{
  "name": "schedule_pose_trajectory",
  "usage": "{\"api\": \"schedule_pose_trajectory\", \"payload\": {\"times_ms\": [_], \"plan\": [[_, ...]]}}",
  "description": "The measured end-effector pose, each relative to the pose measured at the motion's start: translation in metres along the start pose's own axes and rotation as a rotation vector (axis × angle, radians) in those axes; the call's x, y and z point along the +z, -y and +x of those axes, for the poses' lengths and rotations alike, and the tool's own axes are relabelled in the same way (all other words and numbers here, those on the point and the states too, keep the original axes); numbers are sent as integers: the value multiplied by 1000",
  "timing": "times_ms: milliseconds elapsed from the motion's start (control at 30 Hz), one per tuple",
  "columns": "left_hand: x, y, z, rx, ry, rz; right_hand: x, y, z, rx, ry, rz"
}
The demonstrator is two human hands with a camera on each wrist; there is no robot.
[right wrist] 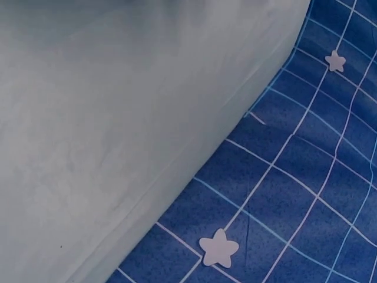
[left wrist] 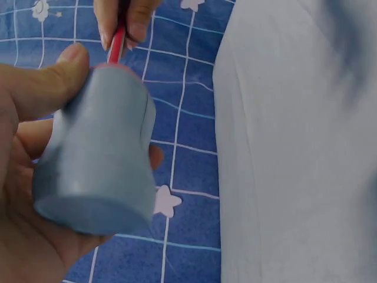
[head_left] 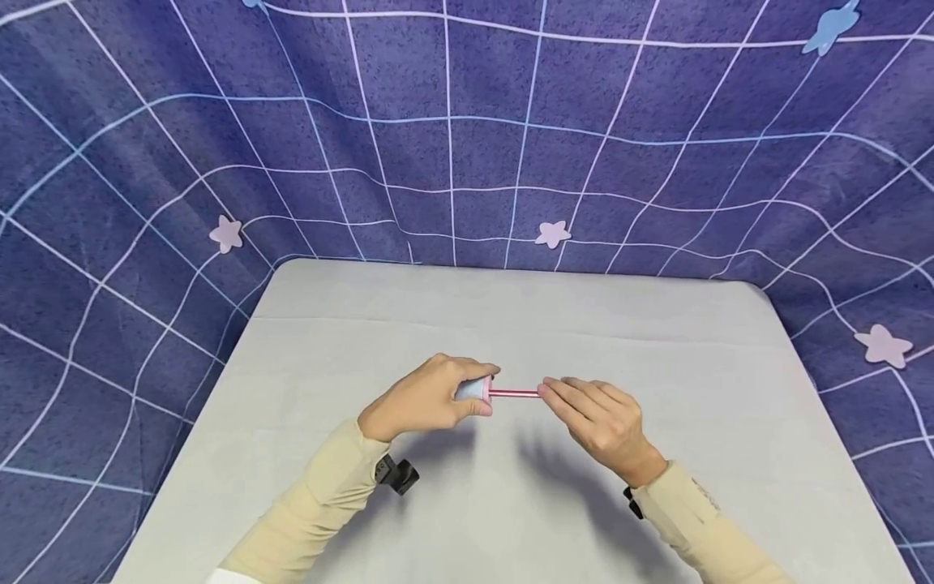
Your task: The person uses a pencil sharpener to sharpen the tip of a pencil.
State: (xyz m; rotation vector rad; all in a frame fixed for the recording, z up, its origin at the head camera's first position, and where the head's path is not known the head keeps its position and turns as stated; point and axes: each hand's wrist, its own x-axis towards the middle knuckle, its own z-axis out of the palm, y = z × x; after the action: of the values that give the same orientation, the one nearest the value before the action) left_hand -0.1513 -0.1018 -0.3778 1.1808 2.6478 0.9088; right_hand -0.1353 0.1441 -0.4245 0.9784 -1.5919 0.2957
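My left hand (head_left: 430, 393) grips a light-blue, waisted barrel with a pink end that looks like a pencil sharpener (head_left: 470, 389). The thumb and fingers wrap round its sides. In the left wrist view the smooth base of the pencil sharpener (left wrist: 97, 177) faces the camera, tilted. A thin red-and-white striped pencil (head_left: 514, 393) runs out of the pink end, level and pointing right. The right hand (head_left: 598, 418) pinches the pencil's other end in its fingertips, which hide that tip. Both hands are raised over the table, casting shadows. No hand shows in the right wrist view.
A white cloth covers the table (head_left: 511, 316). Behind and beside it hangs a blue-purple curtain (head_left: 481, 154) with a grid and star pattern. A small black camera (head_left: 397, 474) is strapped at the left wrist, above the table.
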Motion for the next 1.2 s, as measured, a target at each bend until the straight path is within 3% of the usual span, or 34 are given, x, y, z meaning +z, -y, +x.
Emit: {"api": "schedule_pose_trajectory", "payload": {"times_ms": [133, 233, 300, 400, 467, 533, 633, 733, 833, 967, 1067, 1200], "plan": [[10, 0, 2, 129, -189, 176, 2, 0, -7, 88, 65, 29], [19, 2, 0, 250, -329, 344, -2, 3, -7, 236, 203, 169], [24, 3, -3, 313, -385, 423, -7, 4, -3, 451, 372, 386], [30, 4, -5, 389, -419, 481, -16, -1, 8, 932, 654, 775], [33, 4, -5, 426, -425, 491, -20, -7, 15, 1226, 806, 946], [37, 5, -7, 456, -427, 512, -22, -14, 18, 1395, 929, 1050], [39, 5, -9, 479, -406, 563, -21, -17, 15, 1467, 1002, 1100], [35, 5, -8, 446, -352, 568, -20, -11, 9, 1384, 943, 1045], [27, 7, -8, 372, -297, 494, -18, -1, 4, 1038, 815, 816], [15, 8, -9, 229, -215, 322, -15, 8, 0, 544, 576, 385], [6, 8, -10, 93, -128, 142, -13, 9, -1, 328, 401, 221], [-1, 8, -13, -54, -19, -86, -9, 9, 2, 120, 178, 89]]}}
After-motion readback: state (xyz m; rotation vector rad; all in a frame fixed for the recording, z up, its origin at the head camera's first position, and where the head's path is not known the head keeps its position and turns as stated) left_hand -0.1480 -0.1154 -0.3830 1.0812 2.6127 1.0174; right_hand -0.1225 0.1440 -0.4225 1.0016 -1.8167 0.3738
